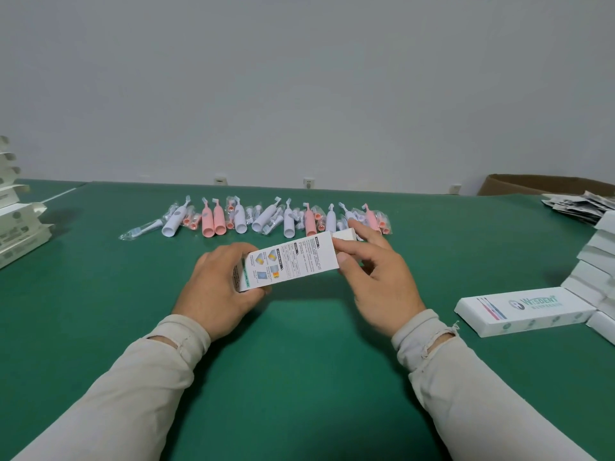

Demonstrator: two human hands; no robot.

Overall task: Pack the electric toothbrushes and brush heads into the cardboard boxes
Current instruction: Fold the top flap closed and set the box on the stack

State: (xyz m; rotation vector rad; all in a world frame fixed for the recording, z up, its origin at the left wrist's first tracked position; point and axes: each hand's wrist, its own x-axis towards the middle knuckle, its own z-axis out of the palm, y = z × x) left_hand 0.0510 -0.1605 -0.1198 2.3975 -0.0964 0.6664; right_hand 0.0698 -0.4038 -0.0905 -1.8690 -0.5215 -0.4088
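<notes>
White cardboard box (293,261) held above worktop (299,361): left hand (216,287) grips one end, right hand (376,271) pinches the flap end. Light, thin-walled (likely crushable); hold by edges.

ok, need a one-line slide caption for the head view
Both hands hold a printed white carton above the green table, toothbrushes lined up behind.
</notes>
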